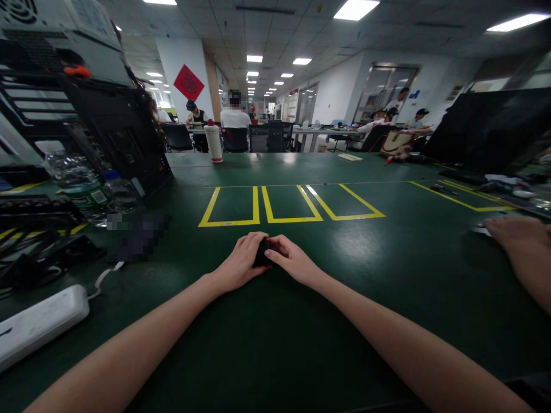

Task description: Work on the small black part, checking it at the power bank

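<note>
2 hands: my left grip [239, 261] and right grip [296, 261], part-closed round a black thing [260, 254]; I should press evenly, low over the bench [275, 338].

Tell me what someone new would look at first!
Probably the three bright yellow outlines, side by side on the green table. Just nearer, the left hand and right hand hold a small black object between them. Far back, left of the picture's middle, a red diamond shows on a white pillar.
</note>
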{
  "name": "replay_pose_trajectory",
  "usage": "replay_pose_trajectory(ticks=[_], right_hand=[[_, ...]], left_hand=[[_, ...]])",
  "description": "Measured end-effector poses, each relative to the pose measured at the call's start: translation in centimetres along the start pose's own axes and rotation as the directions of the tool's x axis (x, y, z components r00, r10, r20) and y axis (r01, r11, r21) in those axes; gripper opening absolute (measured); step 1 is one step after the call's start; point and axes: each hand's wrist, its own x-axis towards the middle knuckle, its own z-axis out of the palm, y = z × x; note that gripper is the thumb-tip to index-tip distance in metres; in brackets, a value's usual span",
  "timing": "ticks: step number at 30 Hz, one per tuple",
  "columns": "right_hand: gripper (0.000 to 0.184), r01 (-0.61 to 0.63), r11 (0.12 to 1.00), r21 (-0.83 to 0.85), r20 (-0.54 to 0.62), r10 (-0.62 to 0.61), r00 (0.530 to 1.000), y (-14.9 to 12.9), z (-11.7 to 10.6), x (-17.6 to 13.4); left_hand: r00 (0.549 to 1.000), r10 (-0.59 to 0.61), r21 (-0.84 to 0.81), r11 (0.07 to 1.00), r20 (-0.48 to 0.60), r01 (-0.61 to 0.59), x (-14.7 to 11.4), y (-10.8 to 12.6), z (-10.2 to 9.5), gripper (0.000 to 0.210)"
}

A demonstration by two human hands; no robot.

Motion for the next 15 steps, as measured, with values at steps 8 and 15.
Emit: replay_pose_trajectory(ticks=[8,15], right_hand=[[0.024,0.052,0.995,0.081,0.06,-0.057,0.997,-0.62,-0.13,-0.32],[0.02,0.053,0.997,0.061,0.021,-0.054,0.998,-0.22,-0.01,-0.13]], left_hand=[[1.0,0.015,0.014,1.0,0.014,-0.015,-0.15,0.14,-0.23,0.055],[1.0,0.012,0.011,1.0,-0.007,-0.012,-0.1,-0.27,0.27,0.056]])
